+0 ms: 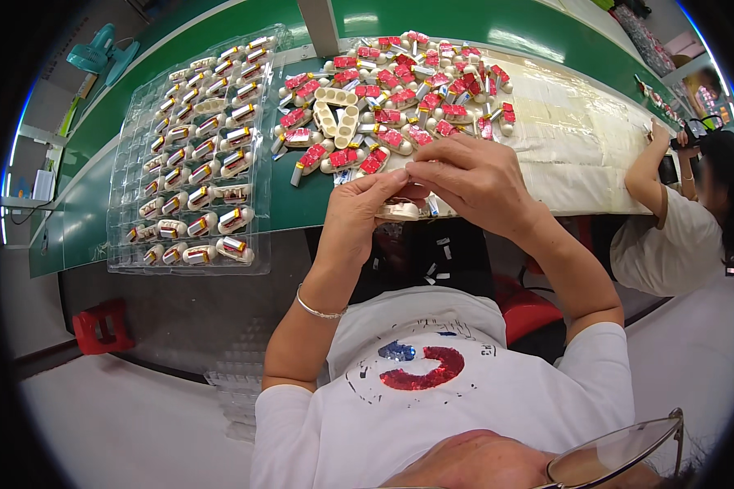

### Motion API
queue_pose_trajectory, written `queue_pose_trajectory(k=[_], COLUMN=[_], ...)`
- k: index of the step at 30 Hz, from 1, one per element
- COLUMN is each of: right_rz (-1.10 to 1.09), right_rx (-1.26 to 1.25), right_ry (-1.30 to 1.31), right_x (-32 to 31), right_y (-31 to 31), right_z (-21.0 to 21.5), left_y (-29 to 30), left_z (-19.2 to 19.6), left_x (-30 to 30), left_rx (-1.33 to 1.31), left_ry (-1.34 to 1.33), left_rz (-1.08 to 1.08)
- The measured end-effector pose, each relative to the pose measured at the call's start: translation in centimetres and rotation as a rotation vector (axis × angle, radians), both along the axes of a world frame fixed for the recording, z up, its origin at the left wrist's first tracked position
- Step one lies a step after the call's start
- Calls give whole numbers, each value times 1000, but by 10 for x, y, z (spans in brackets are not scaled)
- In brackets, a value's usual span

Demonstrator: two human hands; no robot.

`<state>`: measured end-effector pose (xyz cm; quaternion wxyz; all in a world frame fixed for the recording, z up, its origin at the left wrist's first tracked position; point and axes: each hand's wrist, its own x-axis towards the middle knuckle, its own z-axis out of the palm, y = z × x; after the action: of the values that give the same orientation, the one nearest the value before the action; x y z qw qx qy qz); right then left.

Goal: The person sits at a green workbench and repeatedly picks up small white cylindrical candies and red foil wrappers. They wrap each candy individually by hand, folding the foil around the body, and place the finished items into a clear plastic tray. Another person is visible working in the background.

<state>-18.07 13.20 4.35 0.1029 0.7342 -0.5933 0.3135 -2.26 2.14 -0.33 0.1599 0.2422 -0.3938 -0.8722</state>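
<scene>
My left hand (359, 213) and my right hand (471, 175) meet at the near edge of the green table (90, 216), both pinching one small cream capsule-shaped piece (400, 210) with a strip on it. Just beyond my hands lies a heap of like pieces wrapped in red labels (400, 90). A bare cream moulded holder (338, 114) lies in the heap. To the left, a clear plastic blister tray (189, 155) holds several rows of labelled pieces.
A sheet of clear film over pale material (571, 130) covers the table to the right. Another person (685, 220) sits at the right end. A red stool (102, 326) stands on the floor at left, a teal fan (98, 53) beyond the table.
</scene>
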Motion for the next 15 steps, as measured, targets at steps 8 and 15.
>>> queue_pose_trajectory(k=[8, 15], right_rz=[24, 0], right_rx=[146, 144], right_ry=[40, 51], right_x=[-4, -5], right_y=[2, 4], right_z=[6, 3], left_y=[-1, 4], left_z=[6, 10], left_x=[-2, -6], left_rx=[22, -4], left_ry=[-20, -56], left_rz=[-27, 28])
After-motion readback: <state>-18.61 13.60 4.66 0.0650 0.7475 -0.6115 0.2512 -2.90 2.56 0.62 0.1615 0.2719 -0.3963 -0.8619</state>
